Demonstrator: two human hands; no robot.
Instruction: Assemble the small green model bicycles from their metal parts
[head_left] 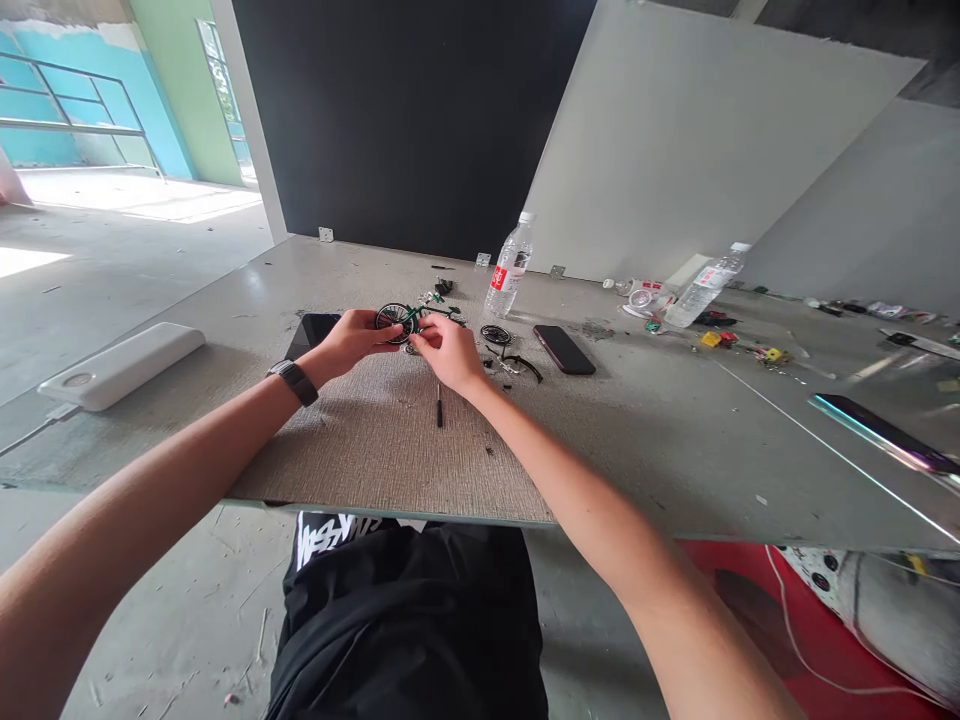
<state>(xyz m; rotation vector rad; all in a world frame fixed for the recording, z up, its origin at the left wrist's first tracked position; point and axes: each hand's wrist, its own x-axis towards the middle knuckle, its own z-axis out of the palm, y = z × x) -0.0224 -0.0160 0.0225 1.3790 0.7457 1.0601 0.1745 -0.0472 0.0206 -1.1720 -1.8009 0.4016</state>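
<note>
A small green model bicycle (429,311) with a black spoked wheel (396,318) is held up over the table between both hands. My left hand (355,338) pinches the wheel at its left side. The fingers of my right hand (450,350) are closed on the frame beside the wheel; their tips partly hide it. Below my hands a small screwdriver (439,408) lies on the table. Right of my right hand lie a loose spoked wheel (496,335) and a curved black part (529,366). Small dark parts (444,287) sit just beyond the bicycle.
A dark phone (564,349) lies to the right, another dark flat device (311,332) behind my left wrist. A white power bank (124,365) with a cable rests at the left. Water bottles (511,268) and scattered coloured parts (716,340) are further back and right.
</note>
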